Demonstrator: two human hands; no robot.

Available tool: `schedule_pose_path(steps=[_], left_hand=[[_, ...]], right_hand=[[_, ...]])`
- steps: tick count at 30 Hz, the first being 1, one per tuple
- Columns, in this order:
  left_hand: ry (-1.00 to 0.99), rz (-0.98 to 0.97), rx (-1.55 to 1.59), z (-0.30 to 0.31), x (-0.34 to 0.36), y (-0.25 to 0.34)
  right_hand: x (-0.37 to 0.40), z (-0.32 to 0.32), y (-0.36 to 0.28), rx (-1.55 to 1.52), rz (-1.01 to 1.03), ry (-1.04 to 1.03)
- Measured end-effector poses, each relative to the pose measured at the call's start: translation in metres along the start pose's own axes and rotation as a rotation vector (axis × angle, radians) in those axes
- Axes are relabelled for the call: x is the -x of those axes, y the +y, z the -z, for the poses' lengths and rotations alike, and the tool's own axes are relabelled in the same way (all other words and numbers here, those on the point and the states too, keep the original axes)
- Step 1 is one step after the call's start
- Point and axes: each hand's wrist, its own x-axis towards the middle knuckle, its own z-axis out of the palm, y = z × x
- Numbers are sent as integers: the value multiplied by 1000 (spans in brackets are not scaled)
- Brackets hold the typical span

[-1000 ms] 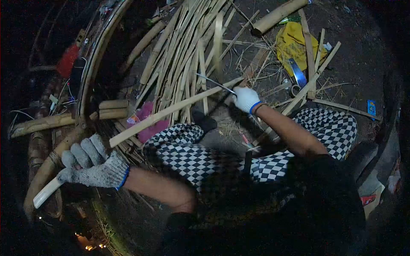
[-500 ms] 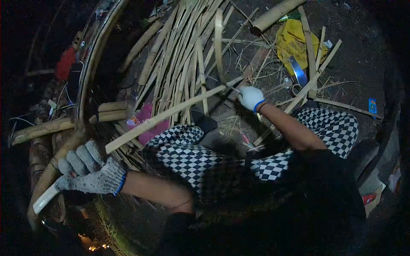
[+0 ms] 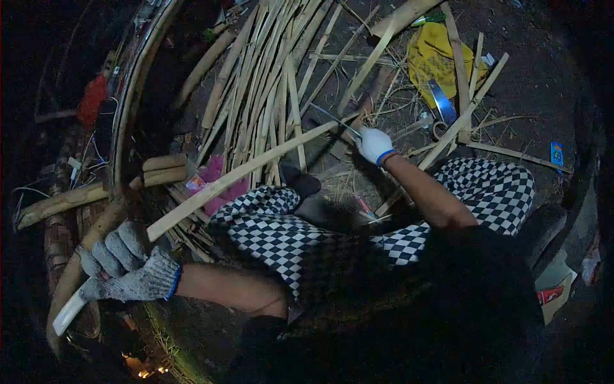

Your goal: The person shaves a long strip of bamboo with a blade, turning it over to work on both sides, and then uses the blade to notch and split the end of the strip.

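Observation:
My left hand (image 3: 131, 265), in a grey knitted glove, is closed around the near end of a long, pale bamboo strip (image 3: 243, 171). A whitish end sticks out past my thumb. The strip slants up to the right across my lap. At its far end my right hand (image 3: 373, 146), in a white glove with a blue cuff, grips a knife (image 3: 336, 119). Its handle is hidden in the fist, and the thin blade points up and left, crossing the strip's tip. Just beyond the blade, another split length (image 3: 368, 67) slants upward.
Many split bamboo strips (image 3: 256, 96) lie bundled ahead. A yellow cloth (image 3: 430, 54), a saw blade (image 3: 442, 102) and a tape roll (image 3: 439, 130) lie at right. Thick poles (image 3: 70, 201) stand left. Small flames (image 3: 144, 370) burn at lower left.
The knife blade has swung up and shows longer. The split length beyond it, bowed upright before, now lies straighter and leans right. My left hand has shifted slightly down and left.

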Motion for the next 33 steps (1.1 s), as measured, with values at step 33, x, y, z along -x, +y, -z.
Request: schedule_pose_path(steps=[33], left_hand=[[-21, -65, -116, 0, -9, 2]], right_hand=[[-8, -8, 6, -56, -110, 3]])
